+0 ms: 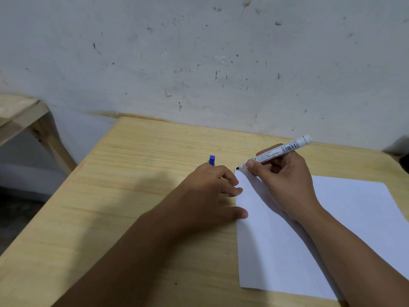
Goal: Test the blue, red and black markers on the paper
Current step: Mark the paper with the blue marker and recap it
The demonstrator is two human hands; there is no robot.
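Observation:
A white sheet of paper [327, 229] lies on the right half of the wooden table [137, 173]. My right hand [285, 180] grips an uncapped white-barrelled marker [278, 152], and its dark tip touches the paper's far left corner. My left hand [210, 193] rests at the paper's left edge, thumb and a fingertip on the sheet. A blue cap [212, 160] sticks out above the left hand's curled fingers, which hold it. No red or black marker is in view.
A stained pale wall [199, 63] stands right behind the table. A second wooden piece of furniture [24, 120] stands to the left across a gap. A dark object [402, 151] shows at the far right edge.

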